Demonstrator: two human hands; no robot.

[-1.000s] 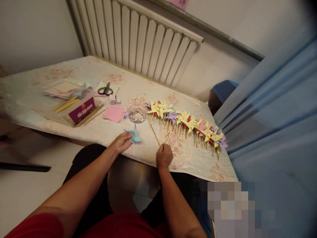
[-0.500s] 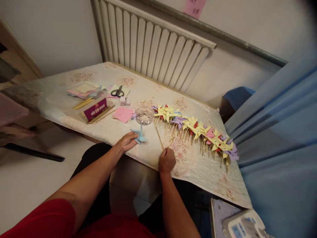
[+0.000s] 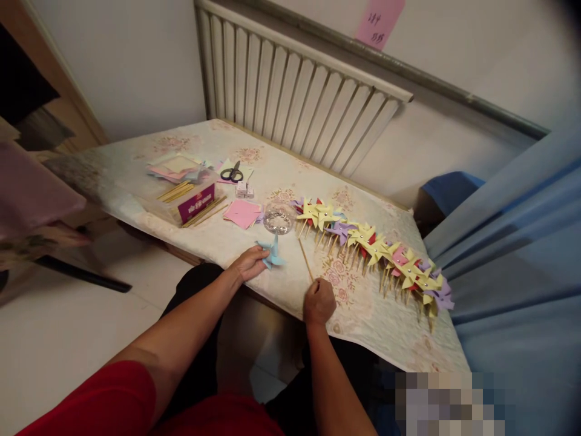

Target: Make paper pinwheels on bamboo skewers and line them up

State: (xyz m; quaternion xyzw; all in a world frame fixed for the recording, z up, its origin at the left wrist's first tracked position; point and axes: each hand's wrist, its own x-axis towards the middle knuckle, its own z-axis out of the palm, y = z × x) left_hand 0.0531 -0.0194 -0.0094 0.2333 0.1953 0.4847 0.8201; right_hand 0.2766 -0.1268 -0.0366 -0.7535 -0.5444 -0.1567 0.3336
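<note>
Between the thumb and fingers of my left hand (image 3: pixel 251 263) is a light blue paper pinwheel (image 3: pixel 274 252), held above the front edge of the table. My right hand (image 3: pixel 320 301) is closed in a fist around the lower end of a thin wooden stick (image 3: pixel 305 260); its upper part points up and to the left, away from the fist. Pinwheel and stick are apart. Just beyond the pinwheel stands a round clear dish (image 3: pixel 278 219) of small shiny silver pieces. To its left lies a stack of pink paper squares (image 3: pixel 243 214).
Finished pinwheels (image 3: pixel 373 242) in several colours lie in a row on the right. At left are a box of sticks (image 3: pixel 196 203), loose sticks, coloured papers (image 3: pixel 172 168), black scissors (image 3: pixel 232 174) and small white boxes (image 3: pixel 244 190). A radiator (image 3: pixel 290 91) stands behind the table; a blue curtain (image 3: pixel 521 260) hangs at right.
The whole view has shifted, so everything sits further right and slightly lower. Both hands keep their holds on the pinwheel and the stick.
</note>
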